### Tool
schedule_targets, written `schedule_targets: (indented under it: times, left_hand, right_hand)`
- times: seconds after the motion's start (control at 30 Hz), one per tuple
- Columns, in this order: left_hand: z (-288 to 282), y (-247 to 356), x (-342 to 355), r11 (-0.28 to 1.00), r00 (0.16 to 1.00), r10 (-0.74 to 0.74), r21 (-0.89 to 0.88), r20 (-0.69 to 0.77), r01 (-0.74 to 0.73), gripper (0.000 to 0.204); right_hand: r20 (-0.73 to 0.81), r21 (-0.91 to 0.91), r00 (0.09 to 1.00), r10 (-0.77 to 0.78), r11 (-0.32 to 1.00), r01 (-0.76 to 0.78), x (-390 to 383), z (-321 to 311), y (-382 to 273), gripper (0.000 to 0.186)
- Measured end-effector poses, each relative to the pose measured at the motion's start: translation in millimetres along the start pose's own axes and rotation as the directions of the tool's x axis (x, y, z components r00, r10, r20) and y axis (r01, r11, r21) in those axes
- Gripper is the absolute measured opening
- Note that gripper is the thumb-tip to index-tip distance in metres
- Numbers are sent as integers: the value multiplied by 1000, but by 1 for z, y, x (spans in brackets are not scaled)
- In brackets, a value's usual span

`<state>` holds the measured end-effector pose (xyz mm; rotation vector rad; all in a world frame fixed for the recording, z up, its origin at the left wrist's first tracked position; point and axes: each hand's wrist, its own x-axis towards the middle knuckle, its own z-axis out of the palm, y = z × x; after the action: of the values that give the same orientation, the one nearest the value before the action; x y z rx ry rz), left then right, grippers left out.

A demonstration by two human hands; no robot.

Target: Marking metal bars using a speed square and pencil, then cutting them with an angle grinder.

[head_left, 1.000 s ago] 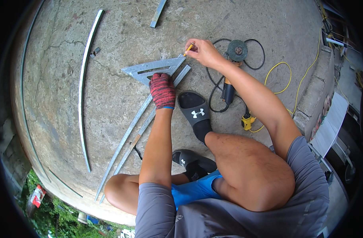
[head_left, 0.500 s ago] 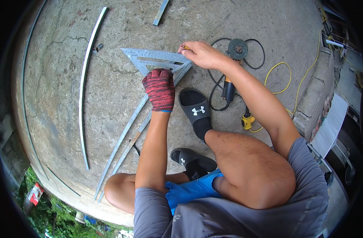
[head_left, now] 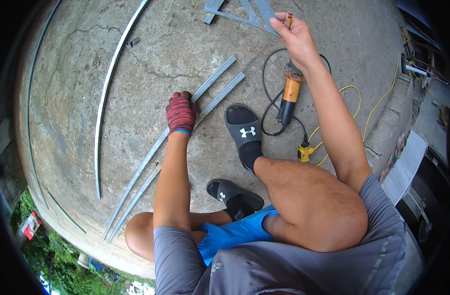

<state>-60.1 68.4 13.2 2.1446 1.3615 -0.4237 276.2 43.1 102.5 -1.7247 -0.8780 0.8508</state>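
Note:
My left hand [head_left: 181, 114], in a red-and-black knit glove, is closed round a long metal tube [head_left: 216, 76] on the concrete. Beside it, slightly to the right, lies a second metal tube [head_left: 223, 94]; their far ends are uneven. Up at the far edge of the view, my bare right hand [head_left: 298, 42] pinches a corner of a grey triangular speed square [head_left: 265, 11]. A short pencil [head_left: 289, 19] sticks up between the same hand's fingers. Part of the square is cut off by the picture's edge. Under it shows the end of another metal piece [head_left: 209, 18].
An orange-and-black angle grinder [head_left: 291, 93] lies right of my foot, its disc hidden by my right hand and wrist. Its black cord meets a yellow plug [head_left: 305, 151] and yellow cable. To the left lie a long bright metal bar [head_left: 106, 105] and small offcuts [head_left: 132, 43].
The speed square has left the tubes, carried away and to the right in my right hand. My left hand has let go of the square and moved slightly back onto the tube.

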Motion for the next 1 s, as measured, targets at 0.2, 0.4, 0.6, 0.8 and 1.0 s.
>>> schedule_targets:
  times: [0.2, 0.4, 0.6, 0.8, 1.0]
  left_hand:
    - [-9, 5, 1, 989, 997, -77, -126, 25, 80, 32]
    - [-24, -20, 10, 929, 981, 77, -370, 176, -7, 45]
    - [-9, -4, 2, 955, 971, -73, -297, -229, 2, 26]
    - [12, -9, 1, 940, 973, 34, -323, -228, -109, 39]
    - [15, 0, 2, 979, 970, -35, -203, -239, -15, 33]
  right_hand:
    - [0, -1, 1000, -15, 1000, 15, -7, 0, 0, 25]
    - [-9, 105, 999, 41, 994, -40, -11, 5, -3, 24]
    - [-22, 124, 1000, -3, 992, 6, -13, 5, -5, 23]
    - [-46, 138, 995, 85, 987, -78, -12, 0, 2, 24]
    - [-52, 144, 999, 11, 990, -4, -17, 0, 4, 24]
